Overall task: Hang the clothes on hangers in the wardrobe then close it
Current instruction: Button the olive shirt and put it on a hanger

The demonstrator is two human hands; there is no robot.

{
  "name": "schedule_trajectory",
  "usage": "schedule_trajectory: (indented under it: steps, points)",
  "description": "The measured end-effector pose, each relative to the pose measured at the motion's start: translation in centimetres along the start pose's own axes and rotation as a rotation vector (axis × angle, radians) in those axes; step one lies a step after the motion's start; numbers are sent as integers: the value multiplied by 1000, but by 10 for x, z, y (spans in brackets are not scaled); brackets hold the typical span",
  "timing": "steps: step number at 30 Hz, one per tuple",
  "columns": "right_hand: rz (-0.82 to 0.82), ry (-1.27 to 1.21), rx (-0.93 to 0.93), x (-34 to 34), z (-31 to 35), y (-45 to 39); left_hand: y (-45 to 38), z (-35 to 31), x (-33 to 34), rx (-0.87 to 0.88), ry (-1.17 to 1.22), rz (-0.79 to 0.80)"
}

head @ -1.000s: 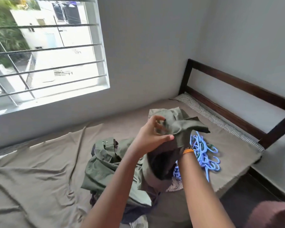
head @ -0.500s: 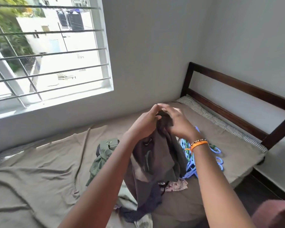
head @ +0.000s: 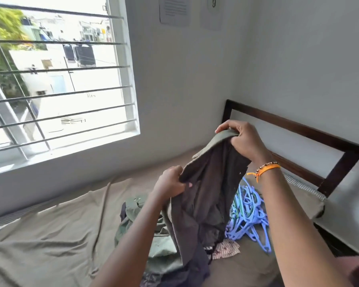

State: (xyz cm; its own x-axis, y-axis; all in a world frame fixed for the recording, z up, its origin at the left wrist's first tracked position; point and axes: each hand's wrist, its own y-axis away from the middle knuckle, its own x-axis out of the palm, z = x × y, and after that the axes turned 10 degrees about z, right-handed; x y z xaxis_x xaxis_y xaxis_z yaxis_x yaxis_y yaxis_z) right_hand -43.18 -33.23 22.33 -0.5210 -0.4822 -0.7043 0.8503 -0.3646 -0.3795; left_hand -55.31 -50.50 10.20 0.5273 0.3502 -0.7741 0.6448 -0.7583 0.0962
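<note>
Over the bed, left hand and right hand both pinch one limp olive-green cotton garment, tangled blue plastic hangers untouched, so hanging's barely begun.

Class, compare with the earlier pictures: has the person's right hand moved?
Yes. The right hand, gripping the dark olive garment, has risen and now overlaps the wooden headboard, where it was below its top rail before.
</note>
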Motion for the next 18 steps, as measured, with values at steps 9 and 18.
schedule_trajectory:
  steps: [9, 18]
  points:
    - [262, 569, 304, 22, -23, 18, 9, -49, -45, 220, 158, -460]
    - [-48, -78, 617, 31, -19, 6, 23, -61, -114, -257, -18, -382]
